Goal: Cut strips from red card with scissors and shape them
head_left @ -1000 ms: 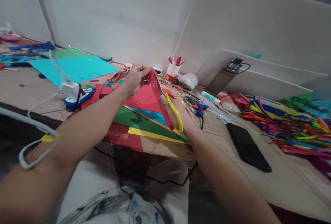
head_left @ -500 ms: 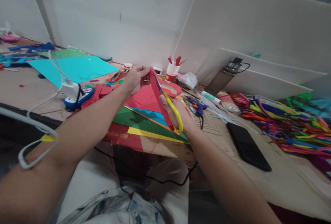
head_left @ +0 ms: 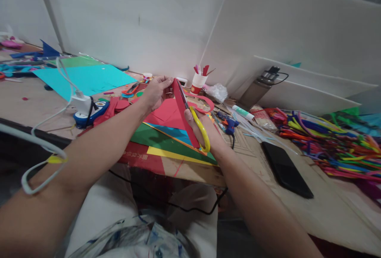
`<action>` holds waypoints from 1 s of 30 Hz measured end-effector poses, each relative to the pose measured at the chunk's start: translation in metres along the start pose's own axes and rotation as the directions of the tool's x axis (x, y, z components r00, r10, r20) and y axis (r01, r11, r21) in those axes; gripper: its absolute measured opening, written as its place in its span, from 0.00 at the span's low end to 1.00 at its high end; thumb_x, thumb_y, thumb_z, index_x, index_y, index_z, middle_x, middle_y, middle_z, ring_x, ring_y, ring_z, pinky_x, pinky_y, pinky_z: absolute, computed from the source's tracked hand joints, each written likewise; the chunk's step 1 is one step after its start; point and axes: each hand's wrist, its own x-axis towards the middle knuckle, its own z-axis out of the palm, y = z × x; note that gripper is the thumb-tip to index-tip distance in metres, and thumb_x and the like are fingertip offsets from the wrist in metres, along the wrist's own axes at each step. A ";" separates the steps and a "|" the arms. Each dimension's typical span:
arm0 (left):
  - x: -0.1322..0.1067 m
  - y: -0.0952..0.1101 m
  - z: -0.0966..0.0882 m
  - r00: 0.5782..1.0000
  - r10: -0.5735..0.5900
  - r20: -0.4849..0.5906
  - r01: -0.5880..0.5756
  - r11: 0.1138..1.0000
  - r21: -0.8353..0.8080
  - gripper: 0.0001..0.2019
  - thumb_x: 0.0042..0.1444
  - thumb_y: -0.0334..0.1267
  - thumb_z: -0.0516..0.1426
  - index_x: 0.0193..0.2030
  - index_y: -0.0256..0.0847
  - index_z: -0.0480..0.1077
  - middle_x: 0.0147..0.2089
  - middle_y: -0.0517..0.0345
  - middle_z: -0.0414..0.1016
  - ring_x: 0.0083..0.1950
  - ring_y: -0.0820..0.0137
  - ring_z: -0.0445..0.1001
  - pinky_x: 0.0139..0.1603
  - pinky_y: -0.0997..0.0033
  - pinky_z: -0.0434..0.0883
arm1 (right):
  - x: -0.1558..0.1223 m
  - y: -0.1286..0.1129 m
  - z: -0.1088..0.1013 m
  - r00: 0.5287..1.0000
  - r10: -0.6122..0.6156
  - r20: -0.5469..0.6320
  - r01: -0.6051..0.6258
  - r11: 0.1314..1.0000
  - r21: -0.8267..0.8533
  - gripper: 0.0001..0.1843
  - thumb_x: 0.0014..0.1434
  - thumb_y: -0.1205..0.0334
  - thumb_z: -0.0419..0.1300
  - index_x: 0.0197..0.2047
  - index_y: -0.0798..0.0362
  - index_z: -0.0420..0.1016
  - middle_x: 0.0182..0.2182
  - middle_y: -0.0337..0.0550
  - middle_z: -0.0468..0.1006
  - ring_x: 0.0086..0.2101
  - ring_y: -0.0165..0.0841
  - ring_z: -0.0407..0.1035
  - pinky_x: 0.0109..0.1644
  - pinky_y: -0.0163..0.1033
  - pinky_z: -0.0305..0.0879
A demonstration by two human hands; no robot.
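Observation:
My left hand (head_left: 156,91) pinches the top of a red paper piece (head_left: 184,115), held upright above the table. My right hand (head_left: 205,131) grips yellow-handled scissors (head_left: 200,129), whose blades run up along the red piece. A curled red offcut strip (head_left: 205,101) hangs to the right of the blades. Below lie stacked coloured sheets (head_left: 166,139) in red, blue, green and yellow.
A black phone (head_left: 286,169) lies on the table at the right, beside a heap of pipe cleaners (head_left: 330,143). A blue glue gun (head_left: 228,125), paper cup (head_left: 198,82), metal bottle (head_left: 257,87), teal sheet (head_left: 86,77) and white charger (head_left: 81,103) surround the work.
The red offcut strip has curled further out to the right of the scissors. Both hands stay almost in place.

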 end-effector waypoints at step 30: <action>0.000 0.000 0.002 1.000 0.008 0.027 -0.008 1.000 -0.018 0.11 0.59 0.36 0.60 0.28 0.37 0.66 0.24 0.62 0.71 0.23 0.79 0.70 0.30 0.77 0.70 | -0.001 0.002 0.001 1.000 -0.001 -0.013 0.002 0.996 0.085 0.25 0.66 0.41 0.46 0.46 0.53 0.74 0.41 0.50 0.78 0.47 0.43 0.69 0.51 0.46 0.65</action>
